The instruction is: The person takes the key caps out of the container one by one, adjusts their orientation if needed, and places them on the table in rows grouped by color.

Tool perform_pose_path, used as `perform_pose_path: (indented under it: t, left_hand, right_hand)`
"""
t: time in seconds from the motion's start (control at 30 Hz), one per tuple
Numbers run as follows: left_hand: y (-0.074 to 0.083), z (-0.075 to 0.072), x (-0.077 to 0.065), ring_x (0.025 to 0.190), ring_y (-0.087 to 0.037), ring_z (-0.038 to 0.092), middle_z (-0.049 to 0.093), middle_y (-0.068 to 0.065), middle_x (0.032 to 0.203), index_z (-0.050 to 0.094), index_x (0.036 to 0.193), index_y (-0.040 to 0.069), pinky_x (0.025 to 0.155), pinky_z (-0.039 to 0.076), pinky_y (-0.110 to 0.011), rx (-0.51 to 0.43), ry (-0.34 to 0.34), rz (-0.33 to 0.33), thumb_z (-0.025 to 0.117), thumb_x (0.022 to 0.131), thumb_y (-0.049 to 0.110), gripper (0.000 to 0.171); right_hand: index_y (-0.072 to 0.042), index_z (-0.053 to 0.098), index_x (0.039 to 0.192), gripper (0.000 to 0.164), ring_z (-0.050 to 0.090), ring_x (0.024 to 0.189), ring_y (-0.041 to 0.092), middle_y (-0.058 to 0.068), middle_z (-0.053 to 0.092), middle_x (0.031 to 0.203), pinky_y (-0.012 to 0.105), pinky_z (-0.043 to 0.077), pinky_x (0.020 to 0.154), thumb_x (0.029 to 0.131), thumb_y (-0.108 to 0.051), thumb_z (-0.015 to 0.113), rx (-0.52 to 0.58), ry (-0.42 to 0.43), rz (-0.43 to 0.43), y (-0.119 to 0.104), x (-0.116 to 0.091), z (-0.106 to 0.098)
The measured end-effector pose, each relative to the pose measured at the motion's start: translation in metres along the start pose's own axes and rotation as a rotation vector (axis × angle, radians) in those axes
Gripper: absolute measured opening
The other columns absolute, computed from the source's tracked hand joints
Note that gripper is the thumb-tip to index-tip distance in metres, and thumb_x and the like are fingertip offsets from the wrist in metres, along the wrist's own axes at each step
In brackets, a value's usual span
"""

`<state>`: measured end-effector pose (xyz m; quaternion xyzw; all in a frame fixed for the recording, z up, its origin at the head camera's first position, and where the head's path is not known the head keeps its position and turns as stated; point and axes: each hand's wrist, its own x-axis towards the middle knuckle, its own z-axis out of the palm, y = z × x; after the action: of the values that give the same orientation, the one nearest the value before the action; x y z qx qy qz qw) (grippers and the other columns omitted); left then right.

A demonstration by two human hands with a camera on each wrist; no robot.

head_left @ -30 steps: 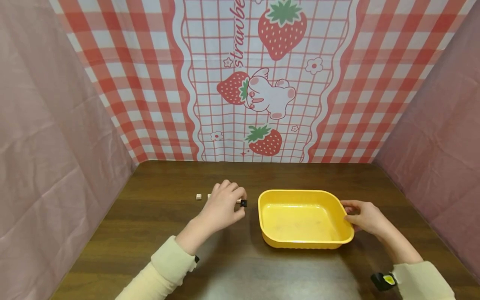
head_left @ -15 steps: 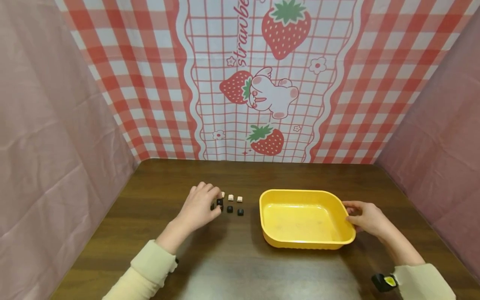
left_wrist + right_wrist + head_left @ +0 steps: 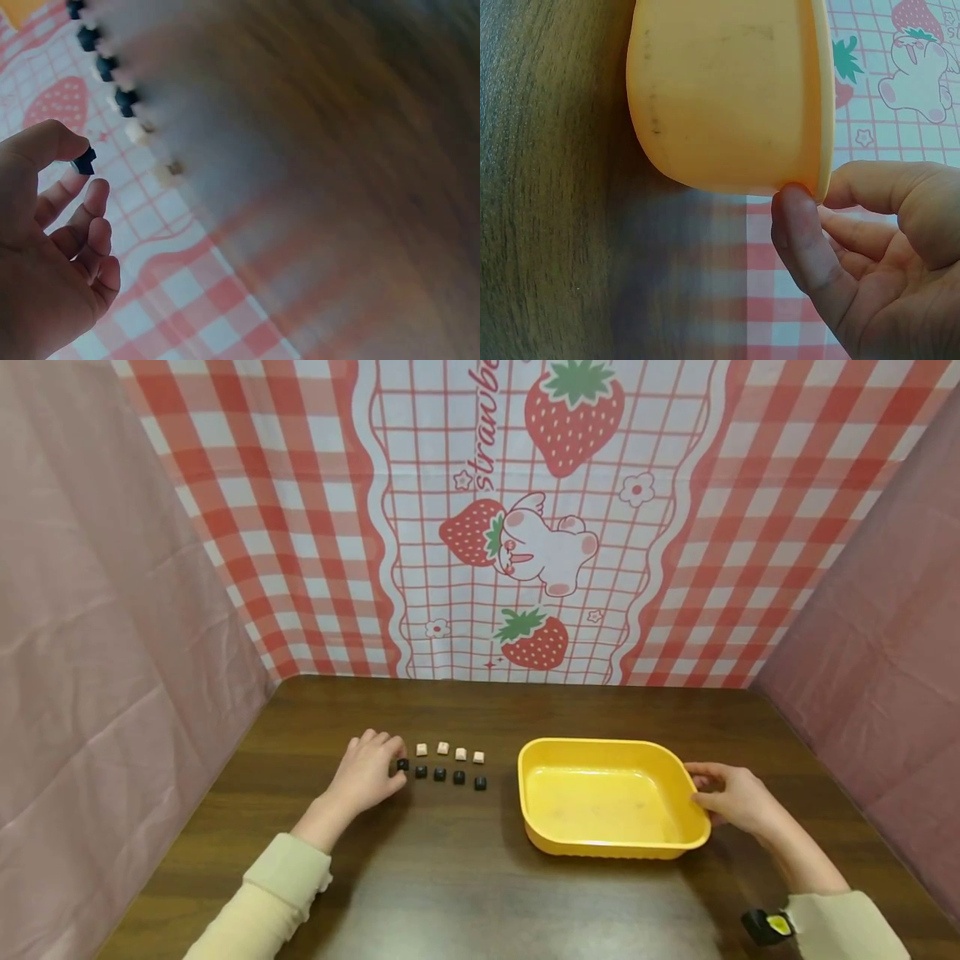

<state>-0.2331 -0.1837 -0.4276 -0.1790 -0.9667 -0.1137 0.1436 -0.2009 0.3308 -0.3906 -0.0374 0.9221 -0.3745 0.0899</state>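
My left hand point(image 3: 367, 772) pinches a black keycap point(image 3: 84, 161) between thumb and forefinger, at the left end of a row of black keycaps point(image 3: 440, 774) on the table. Its other fingers are bent in the left wrist view. A row of cream keycaps point(image 3: 443, 748) lies just behind the black ones. On the right, my right hand point(image 3: 731, 793) grips the rim of an empty yellow plastic basin point(image 3: 615, 845), thumb on one side and fingers on the other. In the right wrist view the thumb point(image 3: 799, 225) presses against the basin's outer wall near a corner.
The dark wooden table point(image 3: 420, 885) bears the keycaps and the basin. A red checked strawberry cloth point(image 3: 315, 527) hangs at its back edge. Pink curtains point(image 3: 112, 610) stand at both sides.
My left hand has moved left along the keycap rows with the black keycap in its fingers, uncovering the keycaps behind it. My right hand and the basin have stayed in place.
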Motion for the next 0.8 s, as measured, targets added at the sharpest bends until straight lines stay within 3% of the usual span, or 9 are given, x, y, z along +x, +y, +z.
perform_pose_path:
  t: [0.27, 0.53, 0.8]
  left_hand:
    - [-0.014, 0.007, 0.003, 0.083, -0.024, 0.049, 0.059, 0.001, 0.082, 0.063, 0.087, 0.015, 0.071, 0.036, -0.04, 0.028, -0.056, 0.0, 0.075, 0.072, 0.019, 0.019]
    - [-0.016, 0.008, 0.01, 0.083, -0.024, 0.048, 0.06, 0.001, 0.085, 0.063, 0.087, 0.015, 0.071, 0.036, -0.04, 0.063, -0.173, -0.008, 0.075, 0.074, 0.02, 0.019]
    - [-0.017, 0.013, 0.014, 0.081, -0.024, 0.047, 0.058, 0.001, 0.082, 0.059, 0.084, 0.015, 0.071, 0.035, -0.04, 0.067, -0.197, -0.004, 0.074, 0.073, 0.02, 0.019]
  right_hand:
    - [0.017, 0.042, 0.129, 0.053, 0.062, 0.075, 0.022, 0.024, 0.058, 0.101, 0.033, 0.055, 0.059, 0.086, -0.004, 0.063, -0.003, 0.004, -0.007, 0.0, 0.0, 0.001]
    - [0.017, 0.042, 0.129, 0.053, 0.063, 0.075, 0.022, 0.025, 0.058, 0.101, 0.033, 0.055, 0.059, 0.085, -0.004, 0.064, 0.006, 0.001, -0.006, 0.003, 0.001, 0.001]
    - [0.016, 0.042, 0.13, 0.054, 0.063, 0.076, 0.022, 0.024, 0.058, 0.102, 0.033, 0.056, 0.059, 0.085, -0.005, 0.064, 0.012, -0.005, -0.006, 0.003, 0.001, 0.0]
